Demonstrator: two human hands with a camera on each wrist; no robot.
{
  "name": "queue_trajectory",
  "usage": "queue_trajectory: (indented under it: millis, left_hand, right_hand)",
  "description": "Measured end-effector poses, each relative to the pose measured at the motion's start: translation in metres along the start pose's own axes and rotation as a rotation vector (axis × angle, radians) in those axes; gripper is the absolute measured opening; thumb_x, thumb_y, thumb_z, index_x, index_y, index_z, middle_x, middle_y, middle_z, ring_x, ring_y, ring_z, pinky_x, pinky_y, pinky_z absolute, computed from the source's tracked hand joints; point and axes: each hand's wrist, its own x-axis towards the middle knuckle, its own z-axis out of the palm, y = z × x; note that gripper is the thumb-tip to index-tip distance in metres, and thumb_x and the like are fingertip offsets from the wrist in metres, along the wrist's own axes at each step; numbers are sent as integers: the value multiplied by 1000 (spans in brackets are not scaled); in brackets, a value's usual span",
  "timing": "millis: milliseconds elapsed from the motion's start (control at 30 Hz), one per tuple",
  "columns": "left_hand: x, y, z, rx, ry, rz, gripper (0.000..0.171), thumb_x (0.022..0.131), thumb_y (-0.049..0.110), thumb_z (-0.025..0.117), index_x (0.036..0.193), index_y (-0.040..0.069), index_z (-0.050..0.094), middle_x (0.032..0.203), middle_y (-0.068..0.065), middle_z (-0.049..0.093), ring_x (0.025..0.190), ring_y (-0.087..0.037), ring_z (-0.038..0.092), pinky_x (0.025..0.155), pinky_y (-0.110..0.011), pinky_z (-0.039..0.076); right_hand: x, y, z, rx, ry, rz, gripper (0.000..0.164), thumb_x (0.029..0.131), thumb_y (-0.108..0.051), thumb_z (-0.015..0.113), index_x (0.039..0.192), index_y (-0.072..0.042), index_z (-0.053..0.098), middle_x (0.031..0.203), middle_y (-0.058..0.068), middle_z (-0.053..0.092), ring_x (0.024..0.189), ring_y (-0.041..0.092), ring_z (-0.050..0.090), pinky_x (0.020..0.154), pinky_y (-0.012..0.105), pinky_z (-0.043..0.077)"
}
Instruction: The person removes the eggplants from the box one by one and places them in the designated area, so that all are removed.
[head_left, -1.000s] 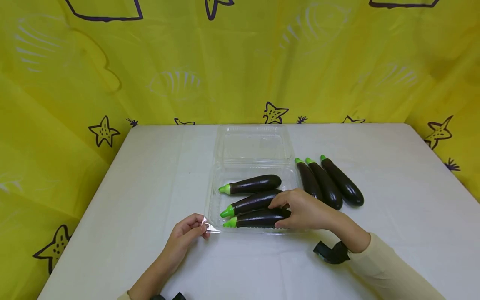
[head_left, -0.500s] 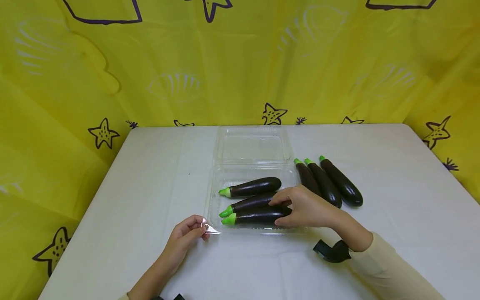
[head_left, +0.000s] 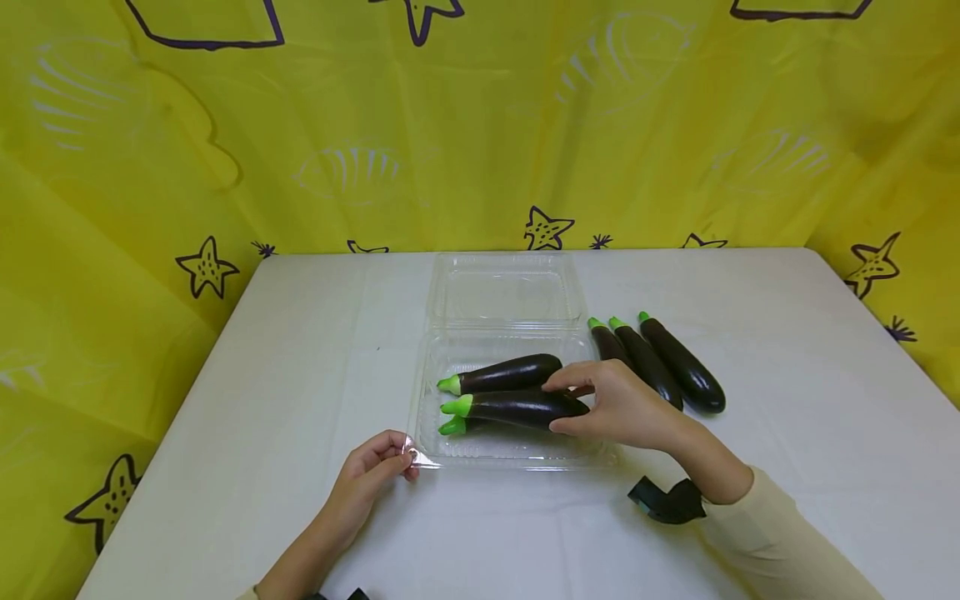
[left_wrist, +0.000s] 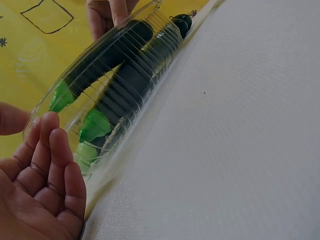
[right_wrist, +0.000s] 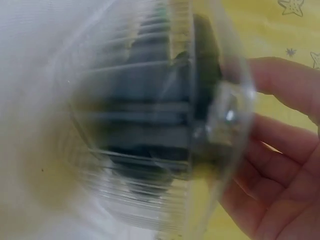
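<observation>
In the head view my right hand (head_left: 626, 408) grips the fat end of an eggplant (head_left: 517, 407) with a green stem, raised over the base of a clear plastic clamshell box (head_left: 510, 457). Beneath it lies a second eggplant, mostly hidden, its green stem (head_left: 453, 426) poking out. A third eggplant (head_left: 510, 372) rests behind these two in the box. My left hand (head_left: 375, 461) pinches the near left corner of the box between thumb and fingers. Through the box's ribbed wall, the left wrist view shows an upper eggplant (left_wrist: 105, 57) apart from a lower one (left_wrist: 127, 82).
The box's lid (head_left: 510, 287) is folded back, away from me. Right of the box, three more eggplants lie side by side on the white table, the outermost eggplant (head_left: 684, 364) fully visible. A yellow patterned curtain (head_left: 480, 125) hangs behind the table.
The nearest eggplant in the box has been lifted and moved away from me by my right hand, now overlapping the middle one. My left hand stays at the corner.
</observation>
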Motion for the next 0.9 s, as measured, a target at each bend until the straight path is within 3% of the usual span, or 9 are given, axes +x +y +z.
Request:
queue_trajectory:
  millis: [200, 433, 900]
  left_hand:
    - [-1, 0, 0, -8, -3, -3, 19, 88, -2, 47, 94, -19, 46, 76, 1, 57, 72, -9, 55, 71, -23, 46]
    - [-1, 0, 0, -8, -4, -3, 19, 87, -2, 47, 94, -19, 47, 76, 2, 57, 72, -9, 55, 71, -24, 46]
    - [0, 0, 0, -13, -5, 5, 18, 88, -2, 47, 93, -19, 47, 76, 0, 57, 72, -9, 55, 70, -23, 47]
  right_hand:
    - [1, -1, -3, -4, 35, 39, 35, 69, -12, 80, 101, -3, 67, 100, 2, 65, 89, 15, 61, 77, 31, 50]
    - [0, 1, -8, 30, 99, 70, 36, 69, -10, 80, 101, -2, 67, 101, 3, 65, 83, 16, 62, 78, 35, 50]
    - [-6, 0, -20, 36, 144, 73, 36, 71, -10, 79, 104, -1, 66, 101, 6, 64, 86, 18, 62, 79, 37, 50]
